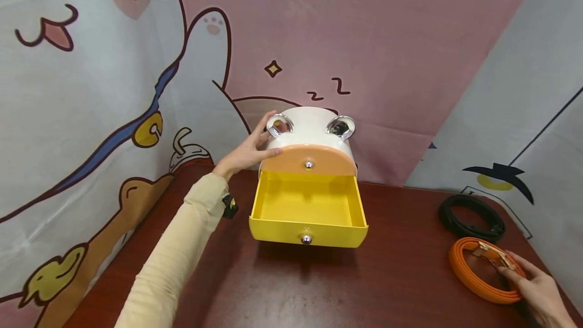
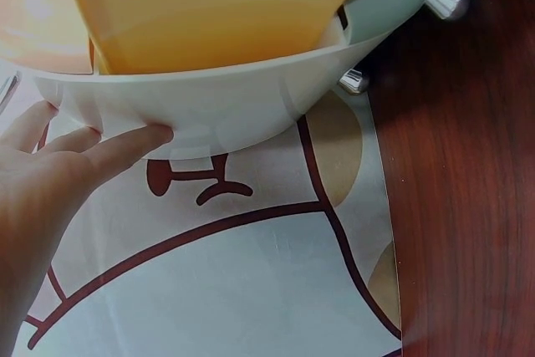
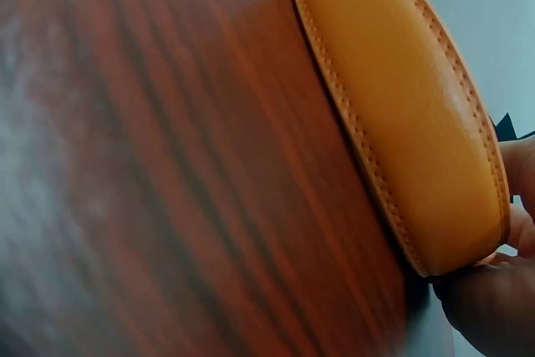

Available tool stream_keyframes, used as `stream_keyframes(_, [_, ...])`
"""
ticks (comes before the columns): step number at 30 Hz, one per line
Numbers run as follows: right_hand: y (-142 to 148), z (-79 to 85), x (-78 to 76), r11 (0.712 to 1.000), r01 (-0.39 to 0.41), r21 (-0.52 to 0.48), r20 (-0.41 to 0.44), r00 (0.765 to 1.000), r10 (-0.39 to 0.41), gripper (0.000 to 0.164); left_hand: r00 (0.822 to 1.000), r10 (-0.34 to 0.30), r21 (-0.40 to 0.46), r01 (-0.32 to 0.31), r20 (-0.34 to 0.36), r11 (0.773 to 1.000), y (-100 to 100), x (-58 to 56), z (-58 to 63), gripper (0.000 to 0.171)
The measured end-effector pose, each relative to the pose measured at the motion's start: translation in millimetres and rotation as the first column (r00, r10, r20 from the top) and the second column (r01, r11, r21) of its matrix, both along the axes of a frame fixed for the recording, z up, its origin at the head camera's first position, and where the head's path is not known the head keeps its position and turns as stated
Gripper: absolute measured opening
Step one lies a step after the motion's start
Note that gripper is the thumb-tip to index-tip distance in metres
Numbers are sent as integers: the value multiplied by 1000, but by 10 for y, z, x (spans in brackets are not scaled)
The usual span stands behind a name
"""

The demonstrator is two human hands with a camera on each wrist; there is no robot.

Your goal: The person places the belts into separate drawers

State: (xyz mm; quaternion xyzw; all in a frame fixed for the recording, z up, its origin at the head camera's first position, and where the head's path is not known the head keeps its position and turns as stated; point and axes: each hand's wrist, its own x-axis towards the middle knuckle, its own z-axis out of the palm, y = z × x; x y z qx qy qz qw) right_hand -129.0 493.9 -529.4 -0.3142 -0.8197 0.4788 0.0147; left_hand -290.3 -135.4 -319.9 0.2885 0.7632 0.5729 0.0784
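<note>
A white desktop drawer box (image 1: 306, 124) with silver-rimmed frog-like eyes stands at the middle back. Its yellow drawer (image 1: 308, 232) is pulled out, with nothing inside. My left hand (image 1: 246, 155) rests on the box's left side, thumb at the front edge and fingers spread by the eye. In the left wrist view, extended fingertips touch the white wall (image 2: 226, 114). At the far right, my right hand (image 1: 541, 287) pinches the near side of a coiled orange belt (image 1: 471, 280) beside its gold buckle (image 1: 495, 253). Its stitched strap (image 3: 401, 114) fills much of the right wrist view.
A coiled black belt (image 1: 471, 232) lies just behind the orange one. Above the yellow drawer is a peach drawer front (image 1: 291, 158) with a silver knob, closed. Cartoon-printed cloth (image 1: 378, 59) hangs behind and at both sides of the dark red wooden table (image 1: 401, 247).
</note>
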Motion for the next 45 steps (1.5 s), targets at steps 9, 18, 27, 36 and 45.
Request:
stream_keyframes(9, [45,-73,33,999,14,-43,-82,996,-17,77,1000,-7,-11,7,1,1000,6,3,-11,91])
stream_keyframes(18, [36,-50,4,999,16,-43,-122,992,-21,72,1000,-20,1,20,-12,1000,2,-4,2,90])
stream_keyframes(27, [-104,36,52,968,-86,-236,-259,965,23,66,1000,-27,25,27,-5,999,-2,-29,-20,89])
stream_keyframes(36, [-328,155,13,960,-179,-215,-291,950,112,66,1000,-24,29,24,5,999,-2,-12,-5,90])
stream_keyframes(45, [-544,276,-17,901,-274,-336,-360,921,146,40,1000,-11,-3,11,-3,1000,-2,-10,-5,91])
